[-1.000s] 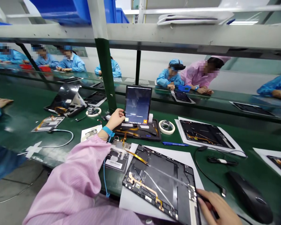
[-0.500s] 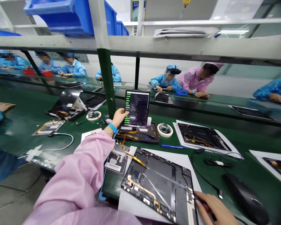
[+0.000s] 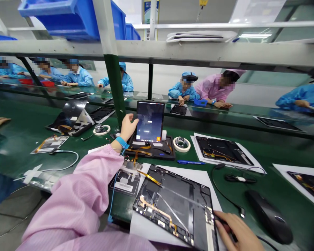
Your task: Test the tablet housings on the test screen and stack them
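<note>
My left hand (image 3: 127, 127), in a pink sleeve with a blue wrist strap, reaches out to the left edge of an upright tablet screen (image 3: 150, 121); its thumb rests on the screen's edge and the fingers sit behind it. The screen stands on a dark base (image 3: 153, 150) with orange flex cables. My right hand (image 3: 238, 235) lies at the lower right corner of an opened tablet chassis (image 3: 176, 205) on white paper, fingers curled around a thin dark tool or cable that I cannot make out.
A black mouse (image 3: 269, 217), a blue pen (image 3: 189, 162), a tape roll (image 3: 181, 143) and another opened tablet (image 3: 222, 150) lie to the right. More boards and a white cable (image 3: 65, 164) lie left. Several co-workers in blue and pink sit across the green bench.
The screen went from a green text list back to a dark display. My left hand slid up along its left edge. The view drifted slightly left.
</note>
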The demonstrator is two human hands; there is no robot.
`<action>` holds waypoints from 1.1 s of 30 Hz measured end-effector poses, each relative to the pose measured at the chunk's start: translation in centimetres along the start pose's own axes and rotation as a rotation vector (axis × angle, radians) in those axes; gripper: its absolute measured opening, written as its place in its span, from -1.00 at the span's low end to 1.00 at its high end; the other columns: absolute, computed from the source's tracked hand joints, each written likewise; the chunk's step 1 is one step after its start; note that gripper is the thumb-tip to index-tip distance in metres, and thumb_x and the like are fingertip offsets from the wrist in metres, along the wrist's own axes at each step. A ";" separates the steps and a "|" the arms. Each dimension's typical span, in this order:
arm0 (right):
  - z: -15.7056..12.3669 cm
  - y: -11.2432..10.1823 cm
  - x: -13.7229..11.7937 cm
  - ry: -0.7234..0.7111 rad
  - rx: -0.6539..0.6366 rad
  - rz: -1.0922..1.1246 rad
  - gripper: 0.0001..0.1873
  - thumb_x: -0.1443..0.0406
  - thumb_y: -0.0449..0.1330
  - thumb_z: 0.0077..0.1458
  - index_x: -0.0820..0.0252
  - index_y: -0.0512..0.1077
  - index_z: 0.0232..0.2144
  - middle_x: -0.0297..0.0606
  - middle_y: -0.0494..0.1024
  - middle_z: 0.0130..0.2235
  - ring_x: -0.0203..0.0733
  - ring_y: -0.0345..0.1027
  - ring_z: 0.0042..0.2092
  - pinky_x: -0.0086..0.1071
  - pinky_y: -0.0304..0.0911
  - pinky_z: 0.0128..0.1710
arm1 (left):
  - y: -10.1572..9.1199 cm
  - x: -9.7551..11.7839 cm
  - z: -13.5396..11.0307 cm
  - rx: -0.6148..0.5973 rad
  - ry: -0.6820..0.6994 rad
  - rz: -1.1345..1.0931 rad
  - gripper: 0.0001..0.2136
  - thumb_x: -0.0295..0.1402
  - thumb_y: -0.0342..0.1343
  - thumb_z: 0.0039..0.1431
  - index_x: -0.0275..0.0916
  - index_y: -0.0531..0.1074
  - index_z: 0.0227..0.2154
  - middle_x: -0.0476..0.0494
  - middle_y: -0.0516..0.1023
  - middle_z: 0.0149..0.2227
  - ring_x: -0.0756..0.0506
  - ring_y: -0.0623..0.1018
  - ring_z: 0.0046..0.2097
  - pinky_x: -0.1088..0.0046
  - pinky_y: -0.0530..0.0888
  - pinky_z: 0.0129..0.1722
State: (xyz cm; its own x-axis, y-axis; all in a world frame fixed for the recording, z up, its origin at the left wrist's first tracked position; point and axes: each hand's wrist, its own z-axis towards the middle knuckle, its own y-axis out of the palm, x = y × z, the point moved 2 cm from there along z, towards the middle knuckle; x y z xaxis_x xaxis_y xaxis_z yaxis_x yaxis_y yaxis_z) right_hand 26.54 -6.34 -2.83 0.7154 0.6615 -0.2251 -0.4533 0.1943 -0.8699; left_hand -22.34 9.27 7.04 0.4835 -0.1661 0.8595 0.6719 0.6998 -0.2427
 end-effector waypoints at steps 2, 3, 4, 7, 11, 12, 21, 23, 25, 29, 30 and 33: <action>0.1 -0.1 -0.2 0.021 -0.013 0.015 -0.75 0.17 0.09 0.18 0.12 0.43 -0.14 -0.22 0.55 -0.30 -0.20 0.46 -0.35 -0.39 0.41 -0.34 | -0.3 2.0 -1.0 0.010 0.245 0.172 -0.46 -0.27 0.14 0.01 -0.29 0.25 0.08 -0.32 0.27 0.16 -0.25 0.22 0.22 0.19 0.10 0.24; 0.1 -0.1 -0.3 0.032 -0.016 0.021 -0.75 0.17 0.09 0.19 0.12 0.43 -0.15 -0.22 0.55 -0.31 -0.21 0.46 -0.36 -0.39 0.40 -0.35 | 0.0 2.8 -1.7 -0.019 0.396 0.282 -0.42 -0.26 0.14 0.02 -0.29 0.21 0.13 -0.33 0.20 0.22 -0.28 0.15 0.27 0.17 0.04 0.26; 0.1 -0.2 -0.5 0.039 -0.018 0.024 -0.75 0.17 0.08 0.19 0.12 0.43 -0.15 -0.23 0.54 -0.31 -0.21 0.45 -0.36 -0.39 0.40 -0.35 | 0.5 3.4 -2.5 -0.069 0.543 0.394 -0.39 -0.25 0.13 0.04 -0.29 0.17 0.17 -0.35 0.14 0.26 -0.30 0.08 0.30 0.14 -0.01 0.28; 0.1 -0.3 -0.8 0.056 -0.007 0.021 -0.76 0.16 0.09 0.19 0.11 0.44 -0.16 -0.25 0.54 -0.32 -0.22 0.45 -0.35 -0.39 0.40 -0.34 | 3.2 3.2 -5.0 -0.238 0.787 0.606 -0.29 -0.20 0.13 0.05 -0.32 0.06 0.25 -0.40 -0.05 0.34 -0.33 -0.07 0.35 0.06 -0.11 0.29; 0.0 -0.3 -1.0 0.074 -0.011 0.023 -0.76 0.17 0.08 0.19 0.12 0.43 -0.15 -0.24 0.54 -0.30 -0.22 0.45 -0.34 -0.37 0.40 -0.31 | 6.4 1.8 -6.7 -0.249 0.765 0.651 -0.14 -0.10 0.15 0.01 -0.38 -0.09 0.29 -0.49 -0.19 0.36 -0.34 -0.18 0.37 -0.01 -0.18 0.28; 0.0 -0.3 -1.0 0.073 -0.010 0.023 -0.76 0.18 0.08 0.19 0.12 0.43 -0.15 -0.24 0.54 -0.29 -0.22 0.45 -0.34 -0.37 0.40 -0.31 | 6.8 1.7 -6.7 -0.234 0.744 0.637 -0.13 -0.09 0.15 0.01 -0.38 -0.10 0.29 -0.49 -0.19 0.36 -0.34 -0.18 0.37 -0.02 -0.17 0.28; 0.1 -0.3 -0.9 0.038 0.027 0.022 -0.77 0.17 0.09 0.19 0.12 0.43 -0.16 -0.23 0.54 -0.31 -0.20 0.45 -0.36 -0.36 0.40 -0.33 | 3.0 -0.2 -2.7 0.163 0.232 0.414 -0.18 -0.27 0.13 0.00 -0.46 -0.11 0.27 -0.57 -0.03 0.30 -0.37 -0.04 0.34 0.01 0.00 0.27; 0.1 -0.3 -1.0 0.042 0.034 0.019 -0.77 0.18 0.09 0.19 0.12 0.43 -0.17 -0.22 0.54 -0.30 -0.20 0.45 -0.34 -0.35 0.40 -0.31 | 2.9 -0.1 -3.2 0.093 0.394 0.485 -0.13 -0.19 0.17 -0.01 -0.43 -0.12 0.29 -0.54 -0.12 0.34 -0.37 -0.13 0.36 -0.02 -0.11 0.29; 0.0 -0.3 -1.0 0.048 0.032 0.018 -0.78 0.18 0.09 0.19 0.12 0.42 -0.17 -0.22 0.54 -0.30 -0.20 0.45 -0.33 -0.34 0.40 -0.30 | 3.7 0.5 -4.5 -0.034 0.632 0.570 -0.13 -0.13 0.18 0.00 -0.40 -0.08 0.29 -0.50 -0.20 0.36 -0.37 -0.22 0.37 -0.03 -0.21 0.29; 0.1 -0.4 -1.2 0.055 0.032 0.023 -0.78 0.19 0.09 0.19 0.12 0.43 -0.17 -0.24 0.53 -0.33 -0.21 0.43 -0.36 -0.35 0.40 -0.32 | 5.5 1.9 -6.5 -0.251 0.862 0.635 -0.32 -0.17 0.10 0.12 -0.26 0.07 0.27 -0.36 -0.13 0.37 -0.31 -0.19 0.37 -0.03 -0.21 0.29; 0.1 -0.4 -1.2 0.056 0.036 0.022 -0.78 0.19 0.09 0.19 0.12 0.43 -0.18 -0.24 0.53 -0.34 -0.21 0.43 -0.36 -0.35 0.40 -0.33 | 5.8 2.1 -6.7 -0.270 0.871 0.638 -0.38 -0.20 0.06 0.15 -0.24 0.10 0.26 -0.33 -0.10 0.36 -0.28 -0.17 0.37 -0.02 -0.20 0.30; 0.2 -0.6 -1.4 0.050 0.055 0.021 -0.79 0.19 0.10 0.18 0.12 0.44 -0.19 -0.27 0.53 -0.35 -0.22 0.44 -0.36 -0.38 0.40 -0.33 | 5.8 1.8 -6.5 -0.162 0.781 0.649 -0.45 -0.26 -0.01 0.20 -0.26 0.14 0.24 -0.33 -0.11 0.36 -0.25 -0.18 0.38 -0.01 -0.17 0.30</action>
State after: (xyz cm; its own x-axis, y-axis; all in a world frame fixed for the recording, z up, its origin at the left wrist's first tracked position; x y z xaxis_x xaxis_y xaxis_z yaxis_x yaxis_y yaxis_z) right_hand 25.75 -7.24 -1.89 0.7304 0.6293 -0.2654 -0.4957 0.2212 -0.8399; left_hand -13.97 8.51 4.27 0.9717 -0.2352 0.0229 0.1907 0.7231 -0.6639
